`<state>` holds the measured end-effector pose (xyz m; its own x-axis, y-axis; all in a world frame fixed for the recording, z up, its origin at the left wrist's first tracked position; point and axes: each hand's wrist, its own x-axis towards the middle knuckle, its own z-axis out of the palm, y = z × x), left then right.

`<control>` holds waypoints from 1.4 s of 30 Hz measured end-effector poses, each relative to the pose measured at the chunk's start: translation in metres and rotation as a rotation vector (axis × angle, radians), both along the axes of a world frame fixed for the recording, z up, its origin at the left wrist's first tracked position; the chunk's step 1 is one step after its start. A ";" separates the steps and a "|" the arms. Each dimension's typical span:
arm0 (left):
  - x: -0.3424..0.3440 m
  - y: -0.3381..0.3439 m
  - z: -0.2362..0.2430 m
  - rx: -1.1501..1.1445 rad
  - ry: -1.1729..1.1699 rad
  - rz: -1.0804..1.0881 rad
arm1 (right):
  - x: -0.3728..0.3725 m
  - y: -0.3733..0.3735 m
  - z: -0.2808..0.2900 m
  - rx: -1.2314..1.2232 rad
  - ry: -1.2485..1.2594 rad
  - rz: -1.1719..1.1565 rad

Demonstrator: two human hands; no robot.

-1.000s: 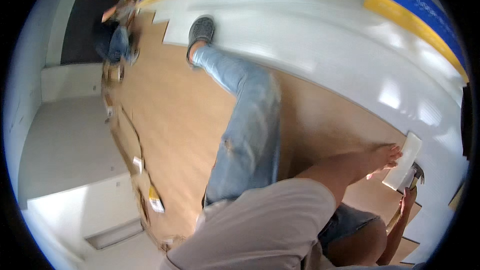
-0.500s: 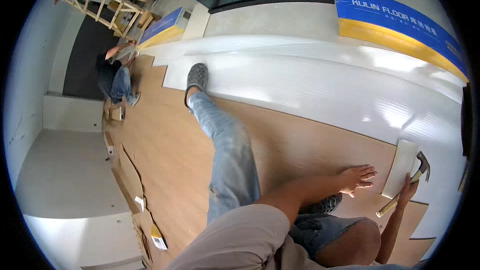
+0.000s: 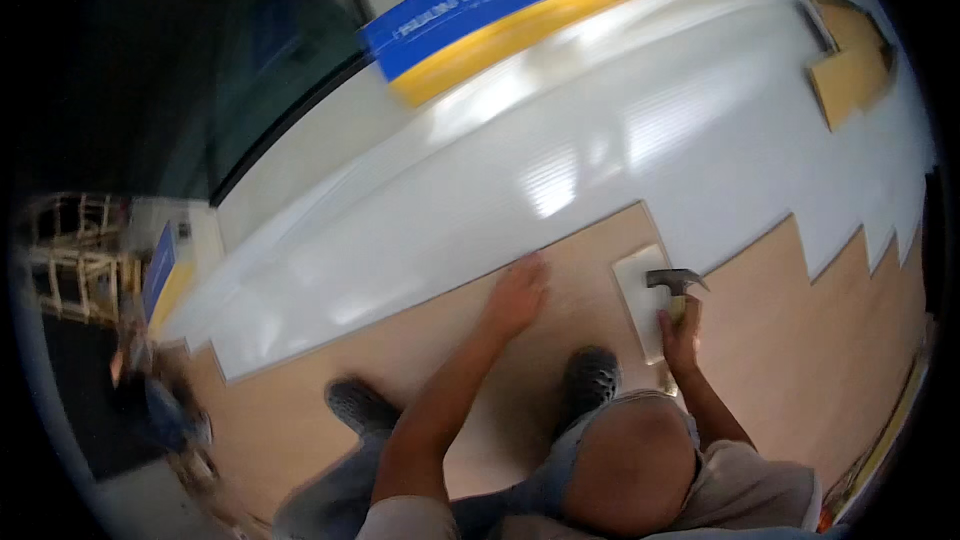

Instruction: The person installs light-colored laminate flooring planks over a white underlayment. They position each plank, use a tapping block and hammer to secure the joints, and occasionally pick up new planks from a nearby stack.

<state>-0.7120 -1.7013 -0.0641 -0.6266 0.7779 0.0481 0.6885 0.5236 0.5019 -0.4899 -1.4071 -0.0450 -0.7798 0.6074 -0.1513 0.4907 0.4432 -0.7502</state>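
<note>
My right hand (image 3: 682,338) is closed around the handle of a claw hammer (image 3: 672,278), with its dark metal head up. Beside and partly beneath the hammer, a pale flat board (image 3: 638,290) lies on the tan plank flooring (image 3: 590,245). Further left, my left hand (image 3: 518,293) is low over the planks near their far edge, holding nothing. Its fingers look stretched out, though somewhat blurred; whether the palm touches the floor I cannot tell.
White sheeting (image 3: 450,230) covers the floor beyond the planks, whose edge is stepped at right. A long blue-and-yellow carton (image 3: 520,10) lies behind it. Cardboard (image 3: 850,70) sits far right. At far left, another person (image 3: 165,410) crouches near a wooden frame (image 3: 80,255).
My view has swung to the right, and both feet now show ahead of me. The left hand, spread before, is now over the planks near their edge. The hammer stays in my right hand.
</note>
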 end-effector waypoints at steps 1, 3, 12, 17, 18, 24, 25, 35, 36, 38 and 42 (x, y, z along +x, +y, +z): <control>-0.008 -0.005 -0.023 0.047 0.005 0.068 | 0.016 0.004 -0.036 -0.016 0.034 -0.062; 0.003 -0.001 -0.015 -0.119 -0.009 0.100 | 0.027 -0.001 -0.008 0.200 -0.210 0.035; -0.019 0.013 0.034 -0.331 0.100 0.143 | 0.020 0.022 0.040 0.277 -0.255 0.292; -0.103 -0.029 0.013 -0.268 0.101 0.154 | 0.025 -0.046 0.037 0.384 -0.304 0.249; -0.119 -0.028 0.013 -0.270 0.106 0.166 | 0.026 -0.039 0.046 0.340 -0.361 0.316; -0.207 -0.001 0.024 -0.491 -0.028 0.144 | 0.058 0.007 0.058 0.156 -0.109 0.156; -0.215 0.005 0.036 -0.536 -0.078 0.153 | 0.058 0.027 0.051 0.254 -0.079 0.074; -0.287 0.041 0.039 -0.733 -0.305 0.328 | -0.105 0.253 -0.021 0.685 -0.301 -0.680; -0.297 0.047 0.036 -0.682 -0.331 0.332 | -0.112 0.263 -0.021 0.717 -0.336 -0.707; -0.317 0.028 0.028 -0.663 -0.289 0.232 | -0.122 0.253 -0.011 0.589 -0.323 -0.658; -0.340 0.005 0.009 -0.816 -0.101 0.133 | -0.130 0.256 -0.008 0.585 -0.330 -0.674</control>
